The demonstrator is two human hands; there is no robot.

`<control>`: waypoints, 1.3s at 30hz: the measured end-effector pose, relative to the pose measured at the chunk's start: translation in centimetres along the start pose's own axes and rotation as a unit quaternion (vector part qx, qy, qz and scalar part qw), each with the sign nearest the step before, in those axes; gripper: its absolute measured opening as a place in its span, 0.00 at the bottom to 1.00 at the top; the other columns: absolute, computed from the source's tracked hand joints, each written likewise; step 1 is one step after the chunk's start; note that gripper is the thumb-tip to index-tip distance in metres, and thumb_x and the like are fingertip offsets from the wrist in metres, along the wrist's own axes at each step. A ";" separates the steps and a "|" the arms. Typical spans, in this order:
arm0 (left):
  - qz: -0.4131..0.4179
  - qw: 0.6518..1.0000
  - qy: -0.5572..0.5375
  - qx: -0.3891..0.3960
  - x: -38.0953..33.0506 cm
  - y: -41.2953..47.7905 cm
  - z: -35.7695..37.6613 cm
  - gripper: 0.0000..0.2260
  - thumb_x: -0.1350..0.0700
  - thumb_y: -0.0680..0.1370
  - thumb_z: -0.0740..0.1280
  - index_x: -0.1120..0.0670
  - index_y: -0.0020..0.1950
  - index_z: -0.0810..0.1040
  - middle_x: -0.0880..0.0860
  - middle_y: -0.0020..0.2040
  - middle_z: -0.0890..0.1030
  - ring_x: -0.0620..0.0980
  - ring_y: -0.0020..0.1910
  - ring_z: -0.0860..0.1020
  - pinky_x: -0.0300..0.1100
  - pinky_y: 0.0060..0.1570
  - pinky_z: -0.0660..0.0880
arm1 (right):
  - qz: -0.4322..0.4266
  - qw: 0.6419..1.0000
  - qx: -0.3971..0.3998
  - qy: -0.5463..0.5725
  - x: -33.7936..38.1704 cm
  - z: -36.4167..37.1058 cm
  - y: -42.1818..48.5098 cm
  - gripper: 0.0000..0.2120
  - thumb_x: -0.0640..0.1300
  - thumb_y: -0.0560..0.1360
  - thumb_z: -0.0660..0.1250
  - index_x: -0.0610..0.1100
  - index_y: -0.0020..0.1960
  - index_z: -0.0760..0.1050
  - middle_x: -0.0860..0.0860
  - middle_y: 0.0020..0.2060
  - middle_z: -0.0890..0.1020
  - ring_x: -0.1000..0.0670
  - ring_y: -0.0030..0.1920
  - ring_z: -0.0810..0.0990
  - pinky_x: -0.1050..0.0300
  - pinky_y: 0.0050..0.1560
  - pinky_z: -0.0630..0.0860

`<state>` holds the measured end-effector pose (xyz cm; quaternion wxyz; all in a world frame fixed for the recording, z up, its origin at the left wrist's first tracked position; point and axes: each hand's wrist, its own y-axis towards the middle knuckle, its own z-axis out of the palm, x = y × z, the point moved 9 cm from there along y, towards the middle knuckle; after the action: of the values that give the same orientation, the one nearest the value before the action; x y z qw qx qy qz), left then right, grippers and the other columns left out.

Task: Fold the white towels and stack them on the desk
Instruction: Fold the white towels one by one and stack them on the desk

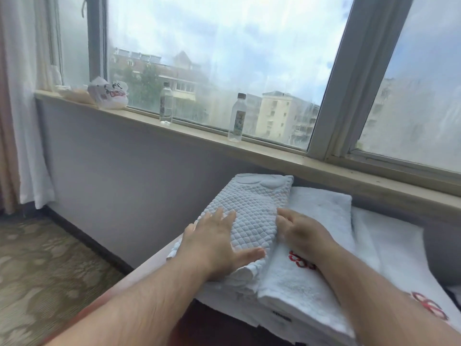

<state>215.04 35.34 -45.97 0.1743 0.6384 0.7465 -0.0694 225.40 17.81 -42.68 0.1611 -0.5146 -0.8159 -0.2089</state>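
Observation:
A folded white quilted towel lies on the desk below the window. My left hand presses flat on its near end, fingers spread. My right hand rests against its right edge with fingers curled inward; whether it grips the edge is unclear. Right beside it lies a folded white terry towel with a red embroidered logo, under my right wrist. Another white towel with a red logo lies further right.
Two clear plastic bottles stand on the window sill. A white printed plastic bag sits at the sill's left end. Curtains hang at left. Patterned carpet lies left of the desk.

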 end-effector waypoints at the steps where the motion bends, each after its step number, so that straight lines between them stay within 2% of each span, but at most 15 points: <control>1: 0.002 1.000 0.004 -0.008 0.0 -0.4 0.1 0.52 0.18 0.63 0.46 0.41 0.82 0.46 0.47 0.83 0.47 0.50 0.81 0.45 0.57 0.78 0.48 | 0.002 1.000 0.009 -0.020 0.1 0.0 -1.1 0.18 0.55 0.83 0.53 0.55 0.68 0.74 0.54 0.67 0.79 0.49 0.68 0.74 0.49 0.71 0.67; 2: 0.006 1.000 0.006 -0.015 0.1 -0.9 0.2 0.47 0.20 0.67 0.46 0.41 0.81 0.46 0.47 0.83 0.46 0.50 0.81 0.44 0.56 0.78 0.47 | 0.003 0.998 0.026 -0.058 0.1 0.1 -2.2 0.20 0.56 0.83 0.51 0.57 0.70 0.72 0.53 0.70 0.76 0.48 0.71 0.72 0.48 0.73 0.65; 4: 0.016 0.999 0.006 -0.027 0.2 -2.2 0.7 0.38 0.26 0.75 0.47 0.40 0.81 0.45 0.47 0.83 0.45 0.50 0.81 0.42 0.54 0.79 0.43 | 0.009 0.990 0.050 -0.130 -0.1 0.4 -4.3 0.24 0.59 0.84 0.47 0.57 0.78 0.63 0.53 0.79 0.63 0.47 0.80 0.58 0.48 0.79 0.54; 6: 0.023 0.999 0.007 -0.025 0.2 -4.0 1.1 0.33 0.30 0.79 0.47 0.39 0.81 0.43 0.47 0.83 0.42 0.49 0.81 0.39 0.52 0.78 0.40 | 0.020 0.989 0.040 -0.141 -0.5 0.2 -6.6 0.27 0.60 0.85 0.45 0.55 0.82 0.56 0.55 0.82 0.54 0.49 0.82 0.49 0.50 0.80 0.47; 10: 0.034 0.999 0.000 0.009 -1.1 -7.3 1.0 0.28 0.32 0.81 0.46 0.34 0.80 0.47 0.44 0.82 0.40 0.49 0.81 0.38 0.52 0.78 0.38 | 0.019 0.989 0.021 -0.143 -0.7 -0.2 -10.6 0.28 0.59 0.85 0.44 0.53 0.83 0.51 0.55 0.82 0.50 0.49 0.82 0.46 0.48 0.80 0.45; 16: 0.052 0.998 -0.017 0.036 -4.7 -11.1 -0.3 0.26 0.34 0.82 0.47 0.36 0.80 0.56 0.43 0.82 0.55 0.46 0.81 0.50 0.55 0.78 0.47 | 0.000 0.992 0.038 -0.119 -0.6 -0.7 -15.9 0.27 0.57 0.86 0.47 0.54 0.83 0.49 0.56 0.82 0.47 0.50 0.82 0.43 0.51 0.81 0.44; 18: 0.067 0.997 -0.027 0.040 -6.2 -12.5 -0.5 0.24 0.34 0.82 0.48 0.36 0.78 0.61 0.42 0.81 0.57 0.44 0.80 0.54 0.55 0.77 0.49 | -0.015 0.995 0.049 -0.087 -0.9 -1.2 -18.0 0.27 0.57 0.85 0.51 0.54 0.82 0.53 0.56 0.82 0.49 0.53 0.81 0.45 0.55 0.80 0.44; 20: 0.084 0.995 -0.039 0.041 -7.6 -13.9 -0.3 0.22 0.35 0.83 0.50 0.37 0.75 0.65 0.42 0.79 0.61 0.45 0.78 0.58 0.53 0.77 0.53 | -0.042 0.997 0.035 -0.045 -1.4 -2.8 -20.5 0.25 0.57 0.84 0.56 0.53 0.79 0.63 0.57 0.80 0.58 0.58 0.79 0.55 0.67 0.76 0.48; 22: 0.099 0.994 -0.029 0.031 -9.1 -15.1 0.1 0.23 0.36 0.82 0.53 0.39 0.75 0.67 0.41 0.77 0.65 0.45 0.76 0.62 0.50 0.75 0.58 | -0.057 0.998 0.000 -0.015 -2.6 -5.2 -23.5 0.19 0.55 0.82 0.62 0.53 0.71 0.74 0.59 0.74 0.70 0.61 0.73 0.66 0.79 0.65 0.53; 23: 0.105 0.994 -0.024 0.029 -10.1 -15.6 0.5 0.23 0.36 0.82 0.54 0.41 0.75 0.67 0.41 0.76 0.67 0.45 0.75 0.64 0.49 0.74 0.60 | -0.056 0.998 -0.018 -0.014 -3.7 -6.4 -25.2 0.15 0.54 0.82 0.64 0.53 0.66 0.78 0.60 0.68 0.74 0.61 0.70 0.69 0.79 0.62 0.56; 26: 0.132 0.990 -0.046 0.027 -14.4 -16.8 2.0 0.22 0.37 0.81 0.58 0.43 0.73 0.71 0.43 0.71 0.72 0.45 0.71 0.69 0.48 0.71 0.66 | -0.023 0.997 -0.080 0.003 -8.4 -10.0 -29.8 0.07 0.48 0.79 0.67 0.53 0.54 0.83 0.60 0.54 0.80 0.59 0.59 0.76 0.74 0.57 0.64; 28: 0.168 0.984 -0.058 0.021 -18.7 -17.5 3.3 0.20 0.39 0.81 0.60 0.44 0.70 0.73 0.44 0.68 0.74 0.45 0.68 0.72 0.46 0.69 0.68 | 0.016 0.991 -0.129 0.018 -12.2 -12.5 -32.7 0.06 0.44 0.78 0.68 0.52 0.46 0.83 0.58 0.47 0.81 0.58 0.52 0.78 0.72 0.52 0.67; 33: 0.262 0.961 -0.083 0.043 -30.6 -19.4 8.4 0.18 0.41 0.80 0.61 0.44 0.69 0.74 0.45 0.65 0.75 0.45 0.65 0.73 0.43 0.66 0.69 | 0.139 0.958 -0.245 0.049 -21.9 -17.7 -38.8 0.08 0.41 0.78 0.68 0.45 0.42 0.83 0.53 0.43 0.83 0.51 0.47 0.79 0.59 0.47 0.69; 36: 0.290 0.947 -0.129 0.058 -36.1 -20.3 11.5 0.17 0.42 0.80 0.61 0.43 0.68 0.74 0.43 0.61 0.75 0.44 0.64 0.73 0.44 0.65 0.70 | 0.219 0.907 -0.339 0.119 -26.9 -19.0 -42.4 0.07 0.44 0.79 0.66 0.50 0.43 0.79 0.55 0.42 0.82 0.50 0.48 0.79 0.58 0.46 0.68; 39: 0.285 0.931 -0.221 0.049 -39.7 -21.4 14.9 0.13 0.47 0.80 0.64 0.43 0.64 0.77 0.38 0.53 0.74 0.42 0.58 0.73 0.39 0.59 0.69 | 0.290 0.826 -0.419 0.241 -30.9 -17.5 -45.5 0.10 0.53 0.76 0.62 0.49 0.42 0.78 0.54 0.38 0.82 0.46 0.46 0.81 0.53 0.45 0.73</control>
<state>201.61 -10.13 -48.57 0.3155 0.8008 0.4713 -0.1923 197.90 -32.34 -50.35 0.1743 -0.6790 -0.3983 -0.5915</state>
